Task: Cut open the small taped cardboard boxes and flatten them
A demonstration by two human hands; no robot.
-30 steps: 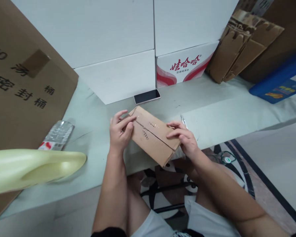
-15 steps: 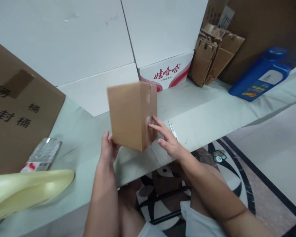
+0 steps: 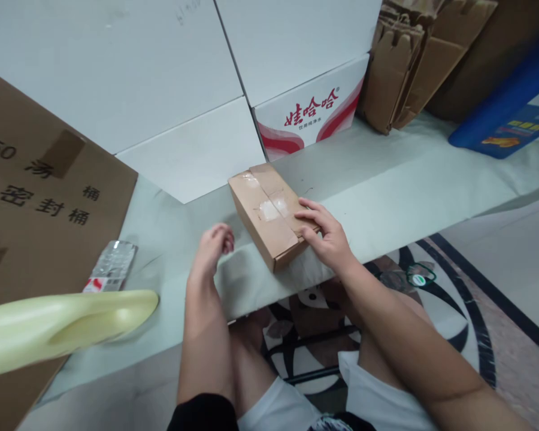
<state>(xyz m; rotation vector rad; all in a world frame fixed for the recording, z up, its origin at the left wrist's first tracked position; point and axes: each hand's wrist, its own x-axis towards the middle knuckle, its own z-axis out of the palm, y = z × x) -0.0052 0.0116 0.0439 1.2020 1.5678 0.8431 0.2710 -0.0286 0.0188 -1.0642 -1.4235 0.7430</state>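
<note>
A small brown cardboard box (image 3: 263,230) lies on the cloth-covered table, its taped lid seam facing up. Clear tape patches show on its top, and the flaps look closed. My right hand (image 3: 327,236) rests on the box's right edge near the front corner, fingers stretched and apart, not wrapped round it. To the left of the box, my left hand (image 3: 213,248) hangs just clear of it with the fingers curled in. Nothing shows in that hand.
White cartons (image 3: 193,161) form a wall behind the box, one with red lettering (image 3: 312,117). A large brown carton (image 3: 49,197), clear plastic packet (image 3: 114,263) and pale yellow object (image 3: 94,323) are left. Folded cardboard (image 3: 395,78) and a blue bottle (image 3: 507,129) stand right.
The box was held up and tilted; now it lies on the table, seam upward. My left hand has let go of it. The thin whitish tool beside it is out of sight.
</note>
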